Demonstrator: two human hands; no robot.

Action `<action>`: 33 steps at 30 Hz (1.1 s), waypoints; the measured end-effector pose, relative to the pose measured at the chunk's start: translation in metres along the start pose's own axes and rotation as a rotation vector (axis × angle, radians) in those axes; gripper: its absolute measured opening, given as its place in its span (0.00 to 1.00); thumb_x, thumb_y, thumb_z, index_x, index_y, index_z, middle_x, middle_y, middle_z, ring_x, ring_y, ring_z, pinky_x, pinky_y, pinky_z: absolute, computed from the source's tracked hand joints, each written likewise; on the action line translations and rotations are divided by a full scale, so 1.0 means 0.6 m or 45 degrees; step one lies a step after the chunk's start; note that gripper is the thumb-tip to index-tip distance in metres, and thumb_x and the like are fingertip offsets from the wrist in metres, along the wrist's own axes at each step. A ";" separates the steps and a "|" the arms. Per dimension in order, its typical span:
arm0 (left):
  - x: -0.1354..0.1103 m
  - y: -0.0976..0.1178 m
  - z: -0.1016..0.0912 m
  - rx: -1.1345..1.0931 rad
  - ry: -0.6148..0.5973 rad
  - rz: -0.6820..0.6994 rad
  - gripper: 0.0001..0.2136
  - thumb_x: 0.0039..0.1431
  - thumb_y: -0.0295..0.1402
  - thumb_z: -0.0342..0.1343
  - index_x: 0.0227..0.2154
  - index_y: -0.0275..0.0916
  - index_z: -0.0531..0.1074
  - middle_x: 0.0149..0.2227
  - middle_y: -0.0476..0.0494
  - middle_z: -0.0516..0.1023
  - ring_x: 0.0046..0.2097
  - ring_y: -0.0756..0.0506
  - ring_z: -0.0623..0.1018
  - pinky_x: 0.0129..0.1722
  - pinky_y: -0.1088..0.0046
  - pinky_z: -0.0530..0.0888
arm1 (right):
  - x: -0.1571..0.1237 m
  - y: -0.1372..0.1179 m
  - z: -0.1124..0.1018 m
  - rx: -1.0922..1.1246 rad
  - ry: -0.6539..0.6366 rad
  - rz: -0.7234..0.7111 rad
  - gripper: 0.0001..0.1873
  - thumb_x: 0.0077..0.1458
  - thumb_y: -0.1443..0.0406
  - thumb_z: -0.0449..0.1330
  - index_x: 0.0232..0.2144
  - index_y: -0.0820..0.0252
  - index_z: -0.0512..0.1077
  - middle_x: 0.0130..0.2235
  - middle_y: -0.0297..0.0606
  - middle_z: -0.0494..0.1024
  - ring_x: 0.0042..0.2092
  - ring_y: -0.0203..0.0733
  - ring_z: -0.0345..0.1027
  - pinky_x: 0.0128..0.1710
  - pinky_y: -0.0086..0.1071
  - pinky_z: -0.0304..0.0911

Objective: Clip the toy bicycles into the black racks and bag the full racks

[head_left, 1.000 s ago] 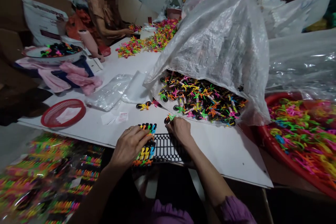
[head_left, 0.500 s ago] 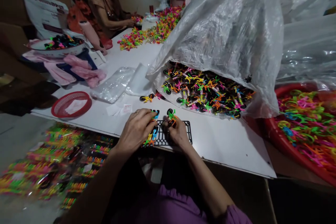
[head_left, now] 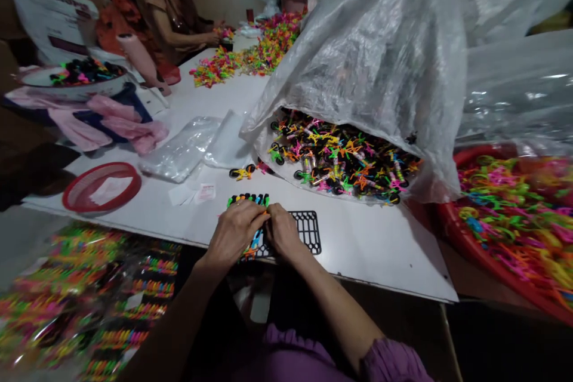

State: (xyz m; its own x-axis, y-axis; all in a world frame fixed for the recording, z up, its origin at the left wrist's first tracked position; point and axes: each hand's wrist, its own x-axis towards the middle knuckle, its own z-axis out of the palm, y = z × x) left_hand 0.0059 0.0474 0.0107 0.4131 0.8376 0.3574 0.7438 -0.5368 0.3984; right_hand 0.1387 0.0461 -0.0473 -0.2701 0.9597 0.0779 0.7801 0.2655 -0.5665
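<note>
A black plastic grid rack [head_left: 308, 231] lies at the table's front edge, its right part bare. Small toy bicycles [head_left: 249, 197] in several colours stand in a row on its left part. My left hand [head_left: 236, 228] curls over this row, thumb and fingers closed at its right end. Against those fingertips, my right hand [head_left: 283, 230] is closed and pressed down on the rack. A bit of orange and green toy bicycle shows between the two hands; the fingers hide most of it.
A big clear plastic bag [head_left: 367, 48] spills toy bicycles [head_left: 340, 155] behind the rack. One yellow toy bicycle [head_left: 244, 173] lies loose. Left are plastic sleeves [head_left: 183, 146] and a red basket [head_left: 102, 186]. A red tub [head_left: 452, 215] stands right. A co-worker [head_left: 165, 18] sits across.
My right hand has brought a green and orange toy bicycle leftward and down to the row, beside my left hand. The whole view has shifted slightly.
</note>
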 end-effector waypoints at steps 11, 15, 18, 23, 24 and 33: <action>-0.012 -0.004 0.013 -0.001 0.066 0.075 0.06 0.60 0.31 0.49 0.36 0.38 0.70 0.33 0.45 0.75 0.37 0.46 0.72 0.40 0.68 0.67 | 0.128 0.119 -0.161 -0.444 0.012 -0.089 0.11 0.56 0.70 0.52 0.40 0.60 0.70 0.41 0.43 0.70 0.40 0.41 0.65 0.35 0.29 0.59; -0.012 -0.007 0.015 0.001 0.059 0.094 0.06 0.60 0.28 0.48 0.35 0.38 0.70 0.33 0.46 0.75 0.37 0.47 0.73 0.41 0.68 0.68 | 0.197 0.150 -0.204 -0.787 -0.193 -0.313 0.09 0.56 0.70 0.53 0.31 0.60 0.74 0.42 0.46 0.69 0.43 0.44 0.62 0.34 0.31 0.59; -0.013 -0.013 0.014 0.011 0.062 0.088 0.07 0.61 0.29 0.47 0.34 0.38 0.70 0.33 0.46 0.75 0.37 0.47 0.73 0.40 0.69 0.68 | 0.198 0.151 -0.209 -0.814 -0.156 -0.404 0.10 0.56 0.70 0.52 0.31 0.60 0.73 0.43 0.46 0.68 0.44 0.44 0.61 0.35 0.31 0.59; -0.004 -0.041 0.008 0.113 0.092 0.033 0.07 0.61 0.31 0.47 0.34 0.38 0.70 0.33 0.45 0.76 0.37 0.46 0.74 0.40 0.69 0.69 | 0.143 0.137 -0.190 -0.720 0.011 -0.099 0.10 0.57 0.71 0.49 0.38 0.62 0.70 0.41 0.45 0.71 0.40 0.43 0.64 0.34 0.30 0.57; -0.001 -0.048 0.007 0.142 0.097 0.016 0.07 0.61 0.32 0.47 0.34 0.38 0.70 0.33 0.45 0.76 0.37 0.46 0.74 0.39 0.69 0.69 | 0.131 0.132 -0.185 -0.653 -0.011 -0.015 0.10 0.57 0.70 0.50 0.38 0.62 0.70 0.39 0.44 0.72 0.38 0.42 0.65 0.32 0.29 0.56; 0.016 -0.057 0.001 0.233 0.096 -0.081 0.10 0.60 0.31 0.46 0.32 0.37 0.72 0.32 0.43 0.77 0.36 0.45 0.75 0.38 0.69 0.70 | 0.062 0.069 -0.113 0.041 -0.090 0.127 0.08 0.52 0.63 0.53 0.29 0.61 0.70 0.26 0.34 0.73 0.27 0.34 0.63 0.26 0.25 0.50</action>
State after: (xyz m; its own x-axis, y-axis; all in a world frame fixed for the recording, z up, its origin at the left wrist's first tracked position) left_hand -0.0153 0.0735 0.0002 0.3265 0.8557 0.4014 0.8530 -0.4497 0.2648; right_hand 0.1992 0.0991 -0.0124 -0.2320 0.9720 -0.0377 0.7870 0.1648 -0.5945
